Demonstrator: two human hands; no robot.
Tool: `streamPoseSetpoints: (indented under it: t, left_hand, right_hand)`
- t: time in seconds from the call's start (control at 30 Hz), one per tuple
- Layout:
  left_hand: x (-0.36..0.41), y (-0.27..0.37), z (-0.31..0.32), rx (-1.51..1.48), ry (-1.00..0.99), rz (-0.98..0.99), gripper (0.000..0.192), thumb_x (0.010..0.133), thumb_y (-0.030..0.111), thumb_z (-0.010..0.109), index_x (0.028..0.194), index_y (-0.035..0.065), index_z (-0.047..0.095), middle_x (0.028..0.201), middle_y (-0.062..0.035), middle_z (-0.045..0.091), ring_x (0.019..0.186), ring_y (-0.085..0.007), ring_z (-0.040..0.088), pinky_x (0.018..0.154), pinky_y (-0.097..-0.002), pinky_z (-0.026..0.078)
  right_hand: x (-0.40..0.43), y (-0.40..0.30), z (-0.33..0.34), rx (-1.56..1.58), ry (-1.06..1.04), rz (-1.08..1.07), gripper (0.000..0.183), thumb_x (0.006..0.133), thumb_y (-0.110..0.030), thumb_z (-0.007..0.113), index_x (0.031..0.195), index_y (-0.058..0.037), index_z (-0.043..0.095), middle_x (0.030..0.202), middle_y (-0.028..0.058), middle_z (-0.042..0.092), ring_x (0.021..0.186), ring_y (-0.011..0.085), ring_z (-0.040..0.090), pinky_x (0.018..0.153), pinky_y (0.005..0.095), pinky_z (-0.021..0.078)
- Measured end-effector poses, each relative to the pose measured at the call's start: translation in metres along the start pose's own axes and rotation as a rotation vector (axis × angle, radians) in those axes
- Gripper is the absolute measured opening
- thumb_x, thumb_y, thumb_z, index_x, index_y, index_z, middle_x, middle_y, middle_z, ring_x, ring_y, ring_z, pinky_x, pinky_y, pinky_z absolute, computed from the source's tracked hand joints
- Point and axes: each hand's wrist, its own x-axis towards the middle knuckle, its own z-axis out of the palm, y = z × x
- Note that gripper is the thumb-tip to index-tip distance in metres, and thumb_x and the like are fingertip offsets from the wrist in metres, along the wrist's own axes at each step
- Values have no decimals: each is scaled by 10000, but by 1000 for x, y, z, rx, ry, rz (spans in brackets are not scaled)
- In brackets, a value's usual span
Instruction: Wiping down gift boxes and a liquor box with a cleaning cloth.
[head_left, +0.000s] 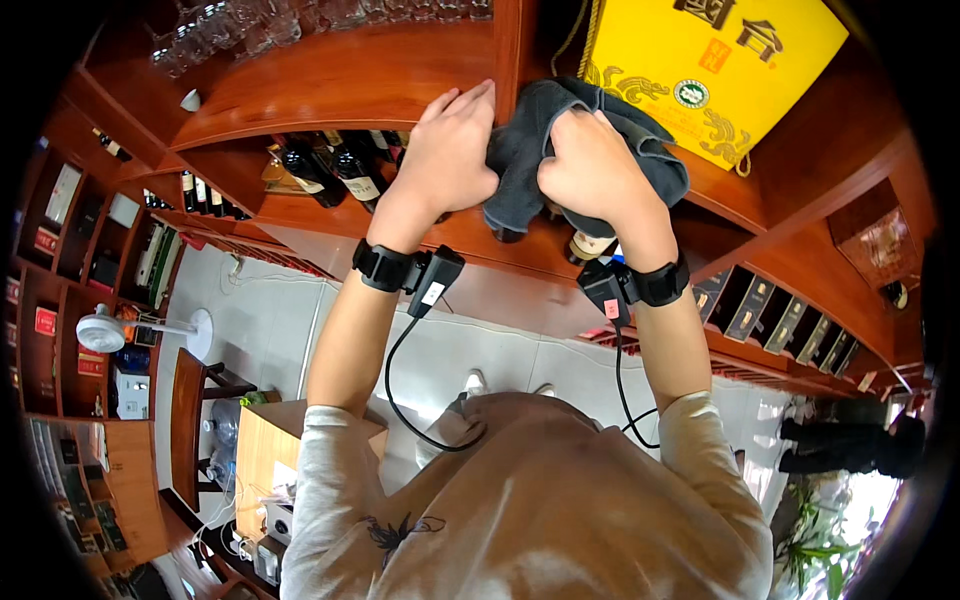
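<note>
My right hand (596, 161) is bunched on a dark grey cloth (525, 150) at the shelf's front edge, just right of the wooden upright (508, 52). Part of the cloth hangs over the edge, and its far side touches the foot of a yellow gift bag (720, 82) with printed writing. My left hand (454, 154) lies flat on the front edge of the reddish wooden shelf (352, 82), its fingertips by the upright, holding nothing. Below it, dark wine bottles (360, 176) lean on a lower shelf. Another bottle (589, 247) is partly hidden under my right hand and the cloth.
Drinking glasses (247, 30) crowd the upper left shelf, near a small white cup (190, 100). Dark boxes (750, 307) line a lower shelf at right. Behind are a white fan (101, 330), a wooden chair (187, 427) and a desk (262, 450). A person (847, 446) stands far right.
</note>
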Motion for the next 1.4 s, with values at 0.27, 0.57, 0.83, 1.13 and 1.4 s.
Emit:
streamPoseSetpoints:
  t: [0.27, 0.57, 0.83, 1.13, 1.4]
  left_hand:
    - [0, 6, -1, 34, -13, 3, 744, 665, -28, 640, 1379, -124, 452, 1427, -260, 529, 1380, -334, 467, 1210, -426, 298]
    - [-9, 6, -8, 12, -46, -8, 769, 667, -44, 664, 1397, -90, 426, 1466, -250, 486, 1430, -331, 401, 1221, -456, 264]
    - [-4, 8, -7, 41, -26, -1, 773, 670, -36, 663, 1404, -89, 426, 1457, -245, 495, 1428, -332, 402, 1219, -453, 258]
    - [-13, 18, -8, -40, 42, -52, 644, 735, -36, 598, 1367, -71, 476, 1403, -235, 546, 1389, -331, 447, 1181, -461, 294]
    - [-15, 15, -3, -69, 71, -74, 640, 726, -49, 584, 1358, -66, 486, 1412, -229, 543, 1402, -324, 434, 1193, -455, 278]
  right_hand:
    - [-9, -3, -10, -95, -160, -55, 191, 653, -91, 616, 788, 42, 637, 825, 246, 685, 829, 430, 654, 835, 467, 495]
    - [-44, 5, -17, -147, -89, -148, 99, 706, 35, 573, 799, 23, 603, 815, 235, 661, 866, 425, 627, 903, 475, 454]
    - [-7, 3, 1, -137, -56, -78, 112, 734, -8, 581, 839, 27, 597, 853, 245, 677, 852, 430, 639, 833, 480, 458]
    - [-62, 23, -27, -32, -21, -72, 90, 704, 35, 586, 753, 3, 518, 786, 200, 617, 823, 418, 576, 861, 456, 435]
    - [-40, 5, -11, 110, 150, -61, 263, 775, -92, 718, 982, 27, 610, 988, 226, 652, 1006, 410, 593, 957, 468, 434]
